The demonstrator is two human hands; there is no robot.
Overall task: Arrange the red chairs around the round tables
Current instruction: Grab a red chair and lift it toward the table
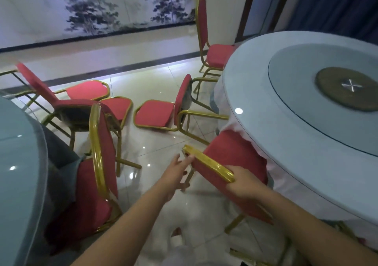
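We have the red chair pushed against the right round table, its back toward us. Our right hand clasps its gold top rail. Our left hand touches the rail's other end with straight fingers. Beyond, another chair lies toppled on the floor.

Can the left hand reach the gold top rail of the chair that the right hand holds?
Probably yes. The left hand, fingers stretched out, is right at the free end of the gold top rail, with nothing between them. The right hand grips only the other end.
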